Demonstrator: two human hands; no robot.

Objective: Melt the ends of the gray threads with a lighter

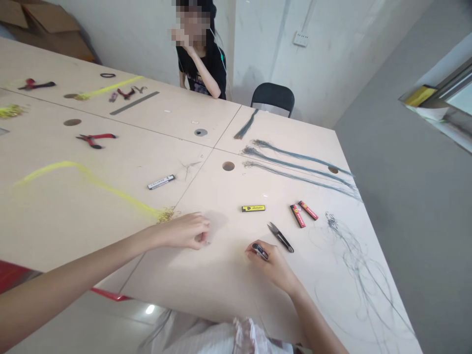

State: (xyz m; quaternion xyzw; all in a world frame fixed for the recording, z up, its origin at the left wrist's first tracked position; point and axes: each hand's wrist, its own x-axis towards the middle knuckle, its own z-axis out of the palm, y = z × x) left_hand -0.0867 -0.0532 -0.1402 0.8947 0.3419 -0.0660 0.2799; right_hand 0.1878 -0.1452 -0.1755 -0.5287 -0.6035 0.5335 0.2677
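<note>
My left hand (190,230) is closed, its fingers curled low over the table beside the looped end of a yellow line bundle (121,189). A tiny bit shows at its fingertips, too small to name. In my right hand (275,263) is a lighter (260,251), its dark and silver end showing at the top of the fist. Thread snips (280,237) lie just beyond that hand. A yellow lighter (253,208) and two red lighters, the nearer red lighter (298,216) among them, rest farther up. Loose tangled dark line (356,260) spreads to the right.
Dark line bundles (300,164) stretch along the right side. Red-handled pliers (95,139), a white lighter (161,182) and a grey ruler (134,103) lie to the left. Another person (202,69) sits across the table, near a black chair (273,96). Round holes (228,166) pierce the tabletop.
</note>
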